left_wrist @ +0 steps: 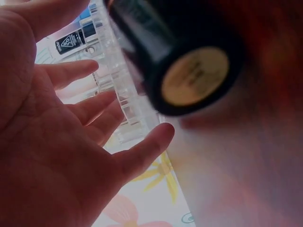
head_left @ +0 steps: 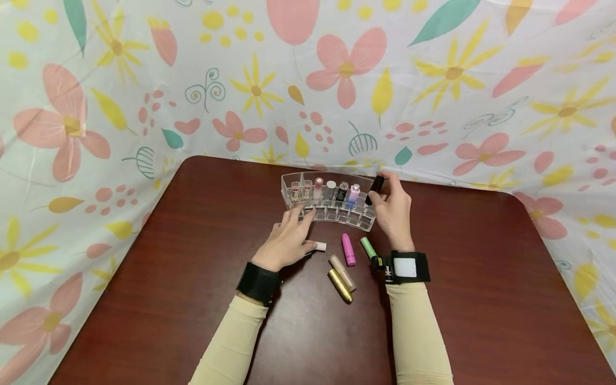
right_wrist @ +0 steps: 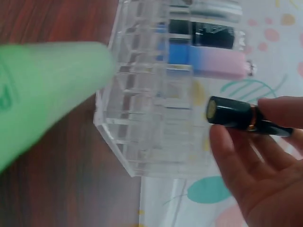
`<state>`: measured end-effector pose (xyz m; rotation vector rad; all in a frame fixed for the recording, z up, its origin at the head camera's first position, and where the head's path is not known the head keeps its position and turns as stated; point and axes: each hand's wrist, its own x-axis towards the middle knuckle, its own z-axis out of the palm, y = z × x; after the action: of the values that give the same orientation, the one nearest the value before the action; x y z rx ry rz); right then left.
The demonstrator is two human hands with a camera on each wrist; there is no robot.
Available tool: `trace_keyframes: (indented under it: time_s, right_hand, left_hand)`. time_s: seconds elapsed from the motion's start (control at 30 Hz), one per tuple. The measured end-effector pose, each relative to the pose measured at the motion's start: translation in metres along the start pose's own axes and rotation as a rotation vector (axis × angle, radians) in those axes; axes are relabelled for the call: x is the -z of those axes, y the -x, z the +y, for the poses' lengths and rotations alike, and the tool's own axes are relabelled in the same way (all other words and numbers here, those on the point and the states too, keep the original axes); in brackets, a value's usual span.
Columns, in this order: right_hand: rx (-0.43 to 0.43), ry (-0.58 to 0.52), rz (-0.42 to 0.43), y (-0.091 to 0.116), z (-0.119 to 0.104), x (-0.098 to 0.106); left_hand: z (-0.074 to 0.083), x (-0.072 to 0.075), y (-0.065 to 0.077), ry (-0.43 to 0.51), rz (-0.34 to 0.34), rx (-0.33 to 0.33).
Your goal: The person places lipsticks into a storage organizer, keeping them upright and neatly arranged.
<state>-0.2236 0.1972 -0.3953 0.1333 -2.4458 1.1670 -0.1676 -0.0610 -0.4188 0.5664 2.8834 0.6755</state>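
Pinching a black lipstick [head_left: 375, 190] at the clear rack's [head_left: 355, 218] three o'clock, the right hand [head_left: 395, 209] leaves its base free; the left hand [head_left: 285, 241] spreads wide at eight. The lipstick looks light, stiff, probably slick, best held beyond its gold ring. Counted: one rack, six standing tubes [head_left: 353, 194], five loose tubes [head_left: 348, 250] toward six o'clock, plus one dark tube [left_wrist: 194, 78] by the left hand.

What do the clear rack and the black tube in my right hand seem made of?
Clear rack: probably glossy acrylic or similar plastic, being see-through with bright edges. Black tube: glossy, judging by its highlights; plastic or lacquered metal, unclear which.
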Motion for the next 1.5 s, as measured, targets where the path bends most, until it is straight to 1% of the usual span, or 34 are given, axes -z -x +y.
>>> trace_keyframes:
  time_s: [0.13, 0.2, 0.3, 0.5, 0.63, 0.87, 1.03, 1.23, 1.37, 1.5]
  right_hand:
    - [0.065, -0.01, 0.029, -0.005, 0.005, -0.006]
    - [0.088, -0.014, 0.021, -0.006, 0.008, -0.01]
    - [0.11, -0.015, -0.002, -0.005, 0.012, -0.016]
    - [0.119, 0.012, -0.01, 0.0, 0.014, -0.023]
    - [0.114, 0.043, -0.009, 0.002, 0.014, -0.023]
    - [0.1, 0.009, -0.04, 0.005, 0.013, -0.022]
    - [0.107, -0.005, -0.058, 0.006, 0.01, -0.021]
    - [0.098, 0.002, -0.074, 0.009, 0.009, -0.017]
    - [0.089, -0.014, -0.077, 0.011, 0.007, -0.01]
    - [0.084, -0.005, -0.046, 0.014, 0.003, 0.002]
  left_hand:
    - [0.002, -0.003, 0.0, -0.024, 0.006, -0.022]
    - [0.002, -0.004, 0.001, -0.039, 0.003, -0.028]
    - [0.001, -0.004, 0.003, -0.051, -0.006, -0.016]
    - [-0.001, -0.002, 0.003, -0.055, -0.024, 0.002]
    - [0.0, -0.001, 0.003, -0.056, -0.036, 0.002]
    - [0.0, -0.002, 0.003, -0.059, -0.037, 0.001]
    - [-0.001, -0.002, 0.004, -0.051, -0.039, 0.007]
    - [0.002, 0.0, 0.005, -0.038, -0.043, 0.006]
    - [0.001, 0.0, 0.005, -0.019, -0.047, 0.009]
    - [-0.002, 0.001, 0.005, 0.013, -0.042, 0.005]
